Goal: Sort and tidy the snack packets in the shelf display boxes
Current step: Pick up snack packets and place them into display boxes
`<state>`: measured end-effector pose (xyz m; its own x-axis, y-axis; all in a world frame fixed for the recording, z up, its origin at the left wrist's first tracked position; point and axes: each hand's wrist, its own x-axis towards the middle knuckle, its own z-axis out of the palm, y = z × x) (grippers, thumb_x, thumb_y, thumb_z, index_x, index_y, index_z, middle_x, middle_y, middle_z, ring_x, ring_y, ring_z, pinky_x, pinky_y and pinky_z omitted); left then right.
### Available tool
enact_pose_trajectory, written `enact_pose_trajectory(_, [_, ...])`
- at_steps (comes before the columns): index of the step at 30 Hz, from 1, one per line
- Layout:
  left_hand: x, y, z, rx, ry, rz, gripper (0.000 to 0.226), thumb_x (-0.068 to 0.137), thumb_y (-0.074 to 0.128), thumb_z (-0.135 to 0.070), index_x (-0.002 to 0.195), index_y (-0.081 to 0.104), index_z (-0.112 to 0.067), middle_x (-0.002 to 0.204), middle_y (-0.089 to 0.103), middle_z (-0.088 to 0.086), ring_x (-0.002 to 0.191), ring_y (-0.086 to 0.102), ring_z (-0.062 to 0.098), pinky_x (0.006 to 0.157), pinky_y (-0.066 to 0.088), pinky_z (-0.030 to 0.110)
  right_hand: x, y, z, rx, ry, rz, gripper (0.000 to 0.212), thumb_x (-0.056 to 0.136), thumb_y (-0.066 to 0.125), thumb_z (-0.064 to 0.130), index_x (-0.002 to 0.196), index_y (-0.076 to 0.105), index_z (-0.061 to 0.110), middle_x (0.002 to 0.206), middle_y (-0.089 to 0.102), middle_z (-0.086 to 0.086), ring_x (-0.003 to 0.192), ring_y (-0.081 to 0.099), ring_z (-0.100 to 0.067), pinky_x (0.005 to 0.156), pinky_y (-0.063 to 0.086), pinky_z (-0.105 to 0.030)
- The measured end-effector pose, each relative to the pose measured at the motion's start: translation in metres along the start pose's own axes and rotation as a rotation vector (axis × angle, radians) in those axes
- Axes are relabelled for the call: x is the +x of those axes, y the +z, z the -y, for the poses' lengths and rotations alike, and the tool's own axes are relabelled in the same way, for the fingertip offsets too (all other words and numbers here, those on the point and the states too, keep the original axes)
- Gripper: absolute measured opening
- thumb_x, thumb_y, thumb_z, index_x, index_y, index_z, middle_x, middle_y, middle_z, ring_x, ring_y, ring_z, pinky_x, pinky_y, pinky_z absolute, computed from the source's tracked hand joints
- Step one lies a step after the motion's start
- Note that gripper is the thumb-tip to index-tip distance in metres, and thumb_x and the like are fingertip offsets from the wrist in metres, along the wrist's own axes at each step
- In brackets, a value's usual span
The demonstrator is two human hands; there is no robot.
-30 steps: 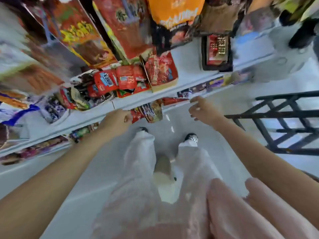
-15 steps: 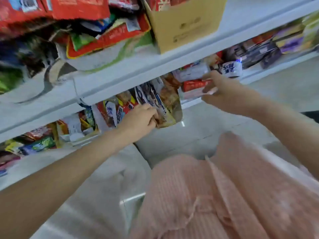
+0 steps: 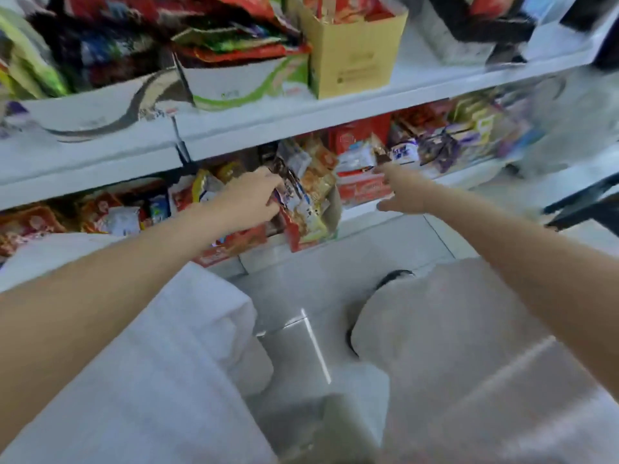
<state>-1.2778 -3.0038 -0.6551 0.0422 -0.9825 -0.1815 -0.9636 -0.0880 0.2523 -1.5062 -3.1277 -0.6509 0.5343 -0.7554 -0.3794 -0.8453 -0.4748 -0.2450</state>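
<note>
1. Gripping a packet [image 3: 290, 192] in the left hand [image 3: 249, 199], fingers curled round its edge at the front of the lower shelf's middle box [image 3: 330, 212].
2. Right hand [image 3: 403, 192] loosely spread, index finger stretched toward a red box [image 3: 363, 189] just beside the middle one; holding nothing, thumb hanging below.
3. Both forearms bare and reaching forward and up from low down, over knees in pale trousers [image 3: 167, 380] and a grey floor [image 3: 335, 262].
4. Packets standing upright and crowded in the middle box; more lying loose along the lower shelf, left and right.
5. Farther up, on the upper shelf [image 3: 234, 128]: a tan carton [image 3: 355, 55] and a white-and-green box [image 3: 241, 82], heaped with packets.
6. Printing on packets and boxes too blurred to read.
</note>
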Motion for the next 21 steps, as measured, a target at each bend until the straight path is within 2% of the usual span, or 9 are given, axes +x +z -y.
enact_pose_trajectory(2, [-0.007, 0.008, 0.009, 0.049, 0.011, 0.064, 0.037, 0.087, 0.048, -0.013, 0.124, 0.05, -0.01, 0.127, 0.045, 0.013, 0.111, 0.051, 0.03, 0.092, 0.043, 0.041, 0.002, 0.015, -0.002, 0.086, -0.08, -0.052, 0.072, 0.083, 0.066, 0.021, 0.141, 0.027, 0.011, 0.139, 0.04, -0.018, 0.124, 0.041, -0.034, 0.101, 0.036, -0.042])
enact_pose_trajectory(4, [-0.009, 0.016, 0.016, 0.059, -0.023, 0.104, 0.041, 0.088, 0.048, -0.014, 0.129, 0.046, -0.01, 0.133, 0.041, 0.012, 0.119, 0.047, 0.029, 0.097, 0.041, 0.041, 0.018, 0.027, -0.001, 0.064, -0.12, -0.086, 0.074, 0.081, 0.067, 0.027, 0.142, 0.026, 0.014, 0.14, 0.038, -0.018, 0.128, 0.037, -0.035, 0.104, 0.03, -0.043])
enact_pose_trajectory(8, [0.001, 0.021, 0.014, 0.061, -0.034, 0.12, 0.049, 0.089, 0.045, -0.014, 0.137, 0.038, -0.012, 0.145, 0.031, 0.011, 0.129, 0.037, 0.029, 0.106, 0.034, 0.041, 0.055, 0.02, -0.01, 0.152, 0.089, -0.255, 0.073, 0.083, 0.065, 0.03, 0.143, 0.024, 0.022, 0.151, 0.018, -0.013, 0.138, 0.017, -0.034, 0.11, 0.019, -0.046])
enact_pose_trajectory(11, [0.015, 0.021, 0.007, 0.061, -0.002, 0.1, 0.049, 0.091, 0.043, -0.012, 0.139, 0.036, -0.014, 0.149, 0.027, 0.008, 0.133, 0.032, 0.027, 0.109, 0.031, 0.037, 0.073, 0.021, -0.032, 0.044, 0.226, -0.279, 0.067, 0.087, 0.056, 0.04, 0.143, 0.022, 0.031, 0.155, 0.007, -0.009, 0.14, 0.005, -0.036, 0.111, 0.013, -0.052])
enact_pose_trajectory(14, [0.039, 0.021, -0.005, 0.038, 0.052, 0.037, 0.049, 0.092, 0.042, -0.014, 0.141, 0.033, -0.017, 0.154, 0.019, 0.005, 0.138, 0.022, 0.027, 0.11, 0.028, 0.038, 0.081, 0.018, -0.05, 0.179, 0.29, -0.321, 0.061, 0.09, 0.05, 0.043, 0.144, 0.023, 0.032, 0.155, 0.0, -0.013, 0.14, 0.003, -0.039, 0.112, 0.011, -0.051])
enact_pose_trajectory(16, [0.056, 0.02, -0.013, 0.022, 0.085, 0.02, 0.051, 0.093, 0.041, -0.014, 0.142, 0.031, -0.017, 0.156, 0.012, 0.003, 0.141, 0.013, 0.025, 0.112, 0.024, 0.039, 0.086, 0.012, -0.062, 0.278, 0.293, -0.304, 0.058, 0.093, 0.047, 0.04, 0.144, 0.022, 0.031, 0.155, 0.001, -0.016, 0.139, 0.009, -0.041, 0.111, 0.016, -0.049])
enact_pose_trajectory(18, [0.069, 0.022, -0.019, 0.012, 0.085, 0.031, 0.053, 0.092, 0.042, -0.014, 0.143, 0.028, -0.018, 0.157, 0.006, 0.002, 0.143, 0.005, 0.025, 0.113, 0.023, 0.041, 0.093, 0.01, -0.072, 0.303, 0.283, -0.253, 0.056, 0.094, 0.045, 0.038, 0.145, 0.022, 0.028, 0.153, 0.011, -0.018, 0.138, 0.014, -0.04, 0.111, 0.018, -0.047])
enact_pose_trajectory(21, [0.078, 0.026, -0.02, 0.022, 0.037, 0.108, 0.054, 0.093, 0.043, -0.015, 0.144, 0.026, -0.02, 0.157, 0.0, 0.002, 0.143, 0.003, 0.028, 0.113, 0.023, 0.042, 0.102, 0.017, -0.075, 0.34, 0.331, -0.288, 0.051, 0.093, 0.046, 0.037, 0.141, 0.033, 0.024, 0.148, 0.026, -0.015, 0.137, 0.017, -0.035, 0.11, 0.019, -0.046])
